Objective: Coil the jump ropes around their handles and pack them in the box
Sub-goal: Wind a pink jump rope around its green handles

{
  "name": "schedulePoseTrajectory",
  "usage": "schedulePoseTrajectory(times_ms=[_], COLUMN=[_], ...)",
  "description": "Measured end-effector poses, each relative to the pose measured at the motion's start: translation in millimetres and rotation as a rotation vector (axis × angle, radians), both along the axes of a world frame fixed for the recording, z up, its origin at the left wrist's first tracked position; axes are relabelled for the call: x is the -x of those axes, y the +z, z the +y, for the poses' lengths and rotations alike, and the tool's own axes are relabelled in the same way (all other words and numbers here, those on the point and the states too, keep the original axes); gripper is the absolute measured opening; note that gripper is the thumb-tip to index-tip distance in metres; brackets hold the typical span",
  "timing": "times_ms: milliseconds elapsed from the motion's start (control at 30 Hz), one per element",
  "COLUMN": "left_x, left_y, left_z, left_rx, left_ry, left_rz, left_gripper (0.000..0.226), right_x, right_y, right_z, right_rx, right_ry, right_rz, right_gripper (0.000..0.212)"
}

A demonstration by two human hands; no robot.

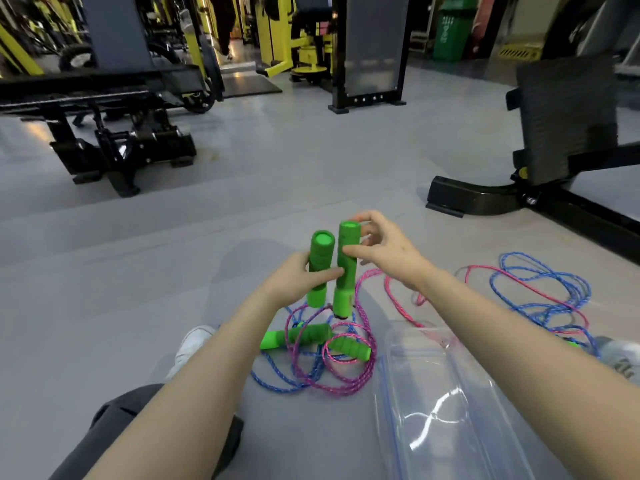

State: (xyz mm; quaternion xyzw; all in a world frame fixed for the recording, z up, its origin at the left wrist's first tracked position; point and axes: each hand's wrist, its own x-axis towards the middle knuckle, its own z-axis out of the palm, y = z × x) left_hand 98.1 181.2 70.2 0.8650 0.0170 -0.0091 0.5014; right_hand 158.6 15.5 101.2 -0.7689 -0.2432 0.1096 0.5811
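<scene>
Two green foam handles stand upright side by side above the grey floor. My left hand (298,278) grips the left handle (320,268) and its thumb reaches onto the right one. My right hand (384,251) pinches the taller right handle (347,268) with thumb and fingers. A pink rope (346,382) hangs from the held handles into a tangle with a blue rope (273,375). Two more green handles (298,336) (349,346) lie flat in that tangle. A clear plastic box (436,403) lies on the floor under my right forearm.
More blue and pink rope (540,292) sprawls on the floor to the right. A black bench base (485,199) stands far right, and black machine frames (121,147) stand at the left. My legs and white shoe (194,344) are at lower left.
</scene>
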Motion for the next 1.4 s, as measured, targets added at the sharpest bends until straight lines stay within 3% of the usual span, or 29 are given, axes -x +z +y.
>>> schedulePoseTrajectory(times_ms=[100, 167, 367, 533, 667, 733, 767, 833, 900, 967, 1033, 1100, 1167, 1400], left_x=[1.2, 1.7, 14.8, 23.4, 33.5, 39.8, 43.5, 48.7, 55.7, 59.5, 58.9, 59.3, 60.3, 58.9], left_y=[28.8, 34.2, 61.2, 111.5, 139.9, 141.7, 141.0, 136.1, 130.9, 125.9, 117.1, 105.5, 94.3, 81.4], left_z=[-20.5, -28.4, -33.3, -34.7, -37.9, -35.7, -31.8, -17.6, 2.9, 18.2, 21.0, 17.2, 16.0, 20.0], left_rx=[0.061, 0.098, 0.132, 0.447, 0.592, 0.558, 0.500, 0.195, -0.460, -1.129, -1.540, -1.712, -1.769, -1.766], left_ry=[-0.052, 0.056, 0.107, 0.164, 0.077, 0.056, 0.054, 0.098, 0.156, -0.030, -0.326, -0.462, -0.499, -0.503], left_rz=[-0.153, -0.240, -0.334, -0.305, -0.216, -0.198, -0.220, -0.338, -0.602, -0.913, -0.989, -1.031, -1.031, -0.986], left_gripper=[0.030, 0.037, 0.032, 0.014, 0.012, 0.008, 0.013, 0.059, 0.098, 0.104, 0.092, 0.068, 0.059, 0.079], right_x=[6.6, 16.2, 31.9, 37.2, 48.8, 52.0, 53.3, 52.7, 48.8, 46.1, 48.3, 51.8, 53.8, 51.6], right_y=[33.2, 43.0, 60.3, 64.4, 76.3, 76.3, 76.5, 77.4, 78.0, 76.5, 75.2, 73.1, 70.9, 54.6], right_z=[-1.1, -6.7, -16.9, -7.8, 7.2, 9.5, 8.5, -0.1, -12.3, -20.0, -20.0, -17.1, -15.7, -12.9], right_rx=[-0.147, -0.210, -0.284, -0.080, -0.089, -0.095, -0.082, -0.026, 0.048, 0.127, 0.252, 0.372, 0.452, 0.545], right_ry=[0.052, 0.082, 0.125, 0.133, 0.135, 0.171, 0.198, 0.241, 0.254, 0.280, 0.327, 0.353, 0.366, 0.447], right_rz=[0.002, 0.063, 0.154, 0.057, 0.000, 0.022, 0.044, 0.086, 0.116, 0.152, 0.164, 0.139, 0.121, 0.151], right_gripper=[0.039, 0.039, 0.039, 0.078, 0.030, 0.021, 0.018, 0.018, 0.021, 0.022, 0.022, 0.021, 0.017, 0.018])
